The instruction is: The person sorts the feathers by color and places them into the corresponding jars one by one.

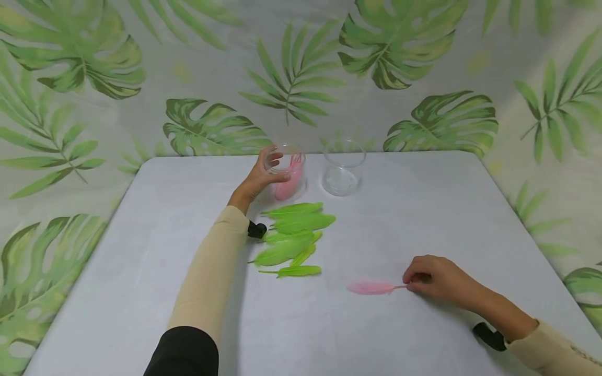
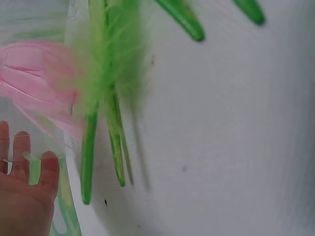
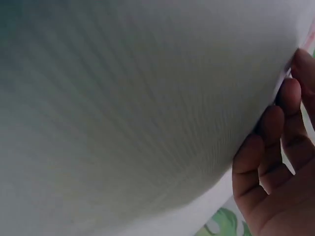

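At the back of the table, my left hand (image 1: pixel 256 180) grips a clear plastic cup (image 1: pixel 301 180), thumb and fingers around its near side and rim. Pink feathers (image 1: pixel 287 188) stand inside that cup, quills up. The left wrist view shows the fingers (image 2: pixel 20 152) against the transparent wall, beside the pink feathers (image 2: pixel 37 69). Front right, my right hand (image 1: pixel 439 282) pinches the quill of a single pink feather (image 1: pixel 371 288), whose vane points left, low over the tabletop. In the right wrist view the fingers (image 3: pixel 271 128) are curled close to the white surface.
Several green feathers (image 1: pixel 303 223) lie in a column mid-table, quills to the left, just in front of the left hand's cup. A second clear cup (image 1: pixel 340 180) stands right of the first. The white table (image 1: pixel 400 209) meets a leaf-patterned cloth (image 1: pixel 310 62) behind it.
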Demonstrator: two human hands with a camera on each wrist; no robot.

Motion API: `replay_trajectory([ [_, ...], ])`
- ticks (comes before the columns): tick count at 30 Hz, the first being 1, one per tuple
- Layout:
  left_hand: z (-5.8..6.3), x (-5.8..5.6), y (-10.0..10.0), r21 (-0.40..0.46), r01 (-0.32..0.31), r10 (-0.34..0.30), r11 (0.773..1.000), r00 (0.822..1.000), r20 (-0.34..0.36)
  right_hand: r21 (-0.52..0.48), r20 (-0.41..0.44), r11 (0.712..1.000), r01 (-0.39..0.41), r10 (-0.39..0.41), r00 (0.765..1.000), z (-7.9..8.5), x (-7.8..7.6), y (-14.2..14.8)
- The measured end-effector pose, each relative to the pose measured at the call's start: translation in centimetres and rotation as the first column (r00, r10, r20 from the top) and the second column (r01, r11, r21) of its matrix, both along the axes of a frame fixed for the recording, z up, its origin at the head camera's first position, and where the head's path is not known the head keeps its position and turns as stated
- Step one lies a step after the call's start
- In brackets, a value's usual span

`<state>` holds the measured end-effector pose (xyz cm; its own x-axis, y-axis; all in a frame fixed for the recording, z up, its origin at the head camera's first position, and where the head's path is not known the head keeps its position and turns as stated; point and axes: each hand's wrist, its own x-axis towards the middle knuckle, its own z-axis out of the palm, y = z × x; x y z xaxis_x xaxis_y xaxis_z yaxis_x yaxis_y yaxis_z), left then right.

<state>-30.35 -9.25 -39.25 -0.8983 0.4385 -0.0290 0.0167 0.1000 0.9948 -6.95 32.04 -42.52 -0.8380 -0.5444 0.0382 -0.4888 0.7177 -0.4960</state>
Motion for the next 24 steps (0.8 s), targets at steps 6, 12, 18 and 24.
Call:
replay_trajectory([
  [6,-0.3,-0.1,0.1,0.001,-0.012,0.012,1.000,1.000,-0.001,-0.001,-0.025,1.000,-0.025,0.025,0.999,-0.1,0.3,-0.1],
  [12,-0.5,-0.4,0.0,0.004,-0.010,0.010,1.000,1.000,0.005,0.019,-0.001,0.998,-0.055,0.055,0.998,0.3,-0.4,-0.5],
  [18,-1.6,-1.1,-0.1,-0.002,-0.023,0.023,1.000,1.000,-0.002,-0.125,0.035,0.992,0.009,-0.005,0.999,1.2,-2.2,-1.7],
  [24,-0.5,-0.2,0.0,0.014,-0.007,0.007,1.000,1.000,0.005,-0.450,0.115,0.874,0.181,-0.144,0.983,2.5,-5.3,-3.7],
])
